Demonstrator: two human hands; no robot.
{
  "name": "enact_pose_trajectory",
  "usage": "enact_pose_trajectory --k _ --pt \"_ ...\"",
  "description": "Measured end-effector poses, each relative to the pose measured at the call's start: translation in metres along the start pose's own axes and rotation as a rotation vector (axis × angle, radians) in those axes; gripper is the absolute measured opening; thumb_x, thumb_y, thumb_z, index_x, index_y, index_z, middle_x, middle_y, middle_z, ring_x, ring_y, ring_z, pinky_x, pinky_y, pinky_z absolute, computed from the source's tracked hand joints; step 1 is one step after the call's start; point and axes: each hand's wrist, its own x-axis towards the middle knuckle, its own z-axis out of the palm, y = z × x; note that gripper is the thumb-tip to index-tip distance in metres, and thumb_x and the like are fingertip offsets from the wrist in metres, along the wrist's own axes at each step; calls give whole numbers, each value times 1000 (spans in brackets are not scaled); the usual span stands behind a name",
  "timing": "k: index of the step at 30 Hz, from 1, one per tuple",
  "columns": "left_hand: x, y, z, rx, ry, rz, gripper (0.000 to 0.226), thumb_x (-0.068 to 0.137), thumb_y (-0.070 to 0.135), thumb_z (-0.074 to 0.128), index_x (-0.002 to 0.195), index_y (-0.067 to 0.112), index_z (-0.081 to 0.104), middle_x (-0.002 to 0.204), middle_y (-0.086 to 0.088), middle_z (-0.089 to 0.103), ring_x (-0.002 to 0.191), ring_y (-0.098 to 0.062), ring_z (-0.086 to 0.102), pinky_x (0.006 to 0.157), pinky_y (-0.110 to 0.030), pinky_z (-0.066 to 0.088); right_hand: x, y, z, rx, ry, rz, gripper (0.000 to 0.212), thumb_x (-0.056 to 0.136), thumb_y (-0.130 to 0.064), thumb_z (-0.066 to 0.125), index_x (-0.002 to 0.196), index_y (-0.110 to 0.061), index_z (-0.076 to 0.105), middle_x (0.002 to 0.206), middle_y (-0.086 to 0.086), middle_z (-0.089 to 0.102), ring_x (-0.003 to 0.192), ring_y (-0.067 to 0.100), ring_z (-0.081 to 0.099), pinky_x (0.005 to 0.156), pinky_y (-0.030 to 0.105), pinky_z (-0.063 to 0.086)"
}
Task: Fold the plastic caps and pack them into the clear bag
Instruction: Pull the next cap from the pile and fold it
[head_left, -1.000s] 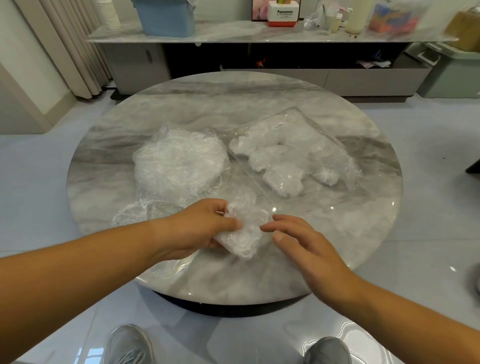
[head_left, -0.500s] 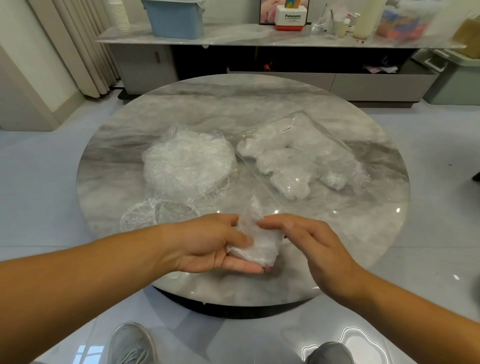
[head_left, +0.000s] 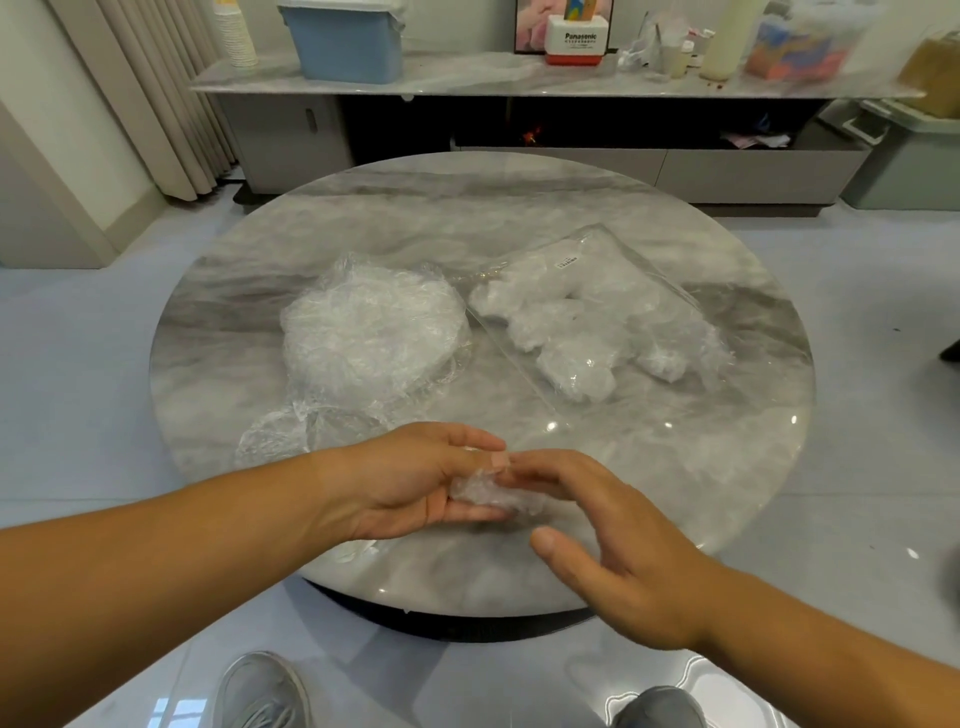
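Now off the surface (head_left: 519, 218), the folded cap (head_left: 493, 496) is gripped by the left hand (head_left: 410, 483), touched by the right hand (head_left: 613, 561) with straight fingers; bag (head_left: 660, 299) next.

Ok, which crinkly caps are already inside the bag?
The white clumps on the right, inside the clear bag with the small label. The round pile on the left lies loose on the table; one more cap sits in the left hand.
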Motion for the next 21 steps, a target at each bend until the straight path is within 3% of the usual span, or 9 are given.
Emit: enact_pose_trajectory --k 4,6,9,13,19,21 --pt "2 10 5 -33 63 140 36 91 -10 61 125 1 59 112 -26 68 91 -34 74 73 -40 64 10 -6 -1 332 245 254 34 86 -53 55 116 -41 66 125 -19 59 122 7 58 99 19 44" --pt "4 14 10 35 86 227 36 91 -9 62 125 4 59 118 -25 64 90 -32 74 72 -38 63 18 -7 -5 558 246 405 30 85 -54 59 107 -39 74 122 -14 66 118 6 62 100 30 50" --pt "7 17 21 204 102 342 40 92 -3 64 127 14 57 122 -17 67 98 -31 73 81 -41 62 24 -9 -18 774 221 546 27 99 -42 59 102 -24 79 115 0 75 114 14 68 101 46 53" --pt "13 25 38 335 102 465 46 94 4 66 132 25 51 121 -5 70 102 -25 72 89 -44 60 26 -7 -39 734 303 550 46 84 -55 53 95 -20 81 108 4 77 110 18 69 96 46 56" --pt "30 34 67 425 79 509 48 96 10 64 137 25 44 122 -3 64 103 -26 71 85 -41 61 23 3 -72 593 424 547 42 104 -37 45 98 -13 79 101 0 78 101 14 72 95 41 57" --pt "37 35 77 473 113 519 42 98 24 62 136 28 45 119 -2 63 98 -21 72 88 -40 60 22 11 -84 533 494 563 44 106 -36 43 93 -15 80 97 0 79 95 15 73 92 38 57"
